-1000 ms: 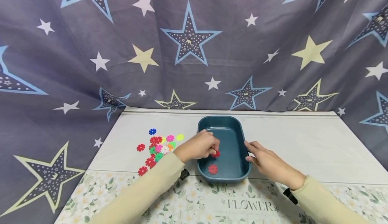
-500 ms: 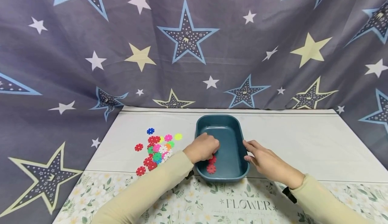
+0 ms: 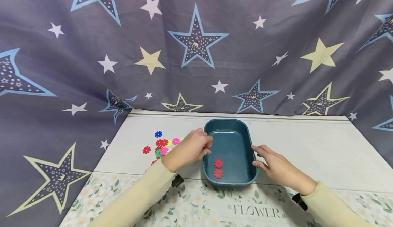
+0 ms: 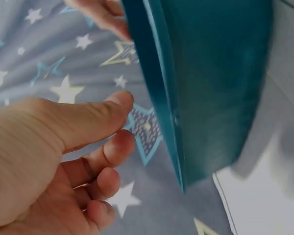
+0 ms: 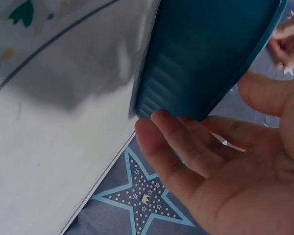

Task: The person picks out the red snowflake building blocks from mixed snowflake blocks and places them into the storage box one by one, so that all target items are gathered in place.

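Note:
A dark teal rectangular tub [image 3: 233, 145] stands on the table. Inside it, near the front left, lie two red notched plastic discs, a far one [image 3: 218, 163] and a near one [image 3: 218, 173]. My left hand [image 3: 190, 148] hovers by the tub's left rim, between it and a scatter of coloured discs [image 3: 160, 143]. In the left wrist view its fingers [image 4: 108, 152] are loosely curled and hold nothing. At the tub's right side is my right hand [image 3: 277, 167]; in the right wrist view its fairly straight fingers [image 5: 176, 147] rest against the outer wall.
A blue disc [image 3: 158, 134] and a red disc [image 3: 146, 150] lie at the edges of the scatter, partly hidden by the left arm. A floral cloth [image 3: 258, 203] covers the table's front. Behind hangs a grey curtain [image 3: 245, 59] with stars.
My left hand went down in the tub, let go of a red disc beside the first one, then came up and left over the rim. The right hand stays at the tub's side.

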Tool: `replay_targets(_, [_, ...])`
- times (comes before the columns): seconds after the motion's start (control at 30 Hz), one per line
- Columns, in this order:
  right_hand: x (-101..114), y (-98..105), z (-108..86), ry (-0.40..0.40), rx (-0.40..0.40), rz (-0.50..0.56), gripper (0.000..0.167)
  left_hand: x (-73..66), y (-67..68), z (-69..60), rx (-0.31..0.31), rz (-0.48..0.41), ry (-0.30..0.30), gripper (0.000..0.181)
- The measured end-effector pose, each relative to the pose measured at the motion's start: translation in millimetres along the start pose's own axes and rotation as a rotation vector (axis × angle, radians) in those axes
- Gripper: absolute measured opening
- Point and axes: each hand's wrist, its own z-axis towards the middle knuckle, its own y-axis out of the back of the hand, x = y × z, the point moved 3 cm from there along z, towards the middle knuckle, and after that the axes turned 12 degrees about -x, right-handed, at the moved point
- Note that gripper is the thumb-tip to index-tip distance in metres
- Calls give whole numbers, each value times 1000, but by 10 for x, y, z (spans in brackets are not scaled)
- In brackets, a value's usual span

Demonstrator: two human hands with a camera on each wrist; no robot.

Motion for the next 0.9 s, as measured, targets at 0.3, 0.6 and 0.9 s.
replay_targets(0.3, [-21, 2, -8, 35, 8, -2, 49, 461, 169, -553, -42, -52, 181, 20])
replay_targets(0.6, [4, 6, -7, 58, -3, -19, 47, 1055, 182, -1106, 45, -112, 356, 28])
replay_targets(0.9, [30, 13, 12, 42, 21, -16, 49, 1165, 140, -1496, 216, -209, 391, 27])
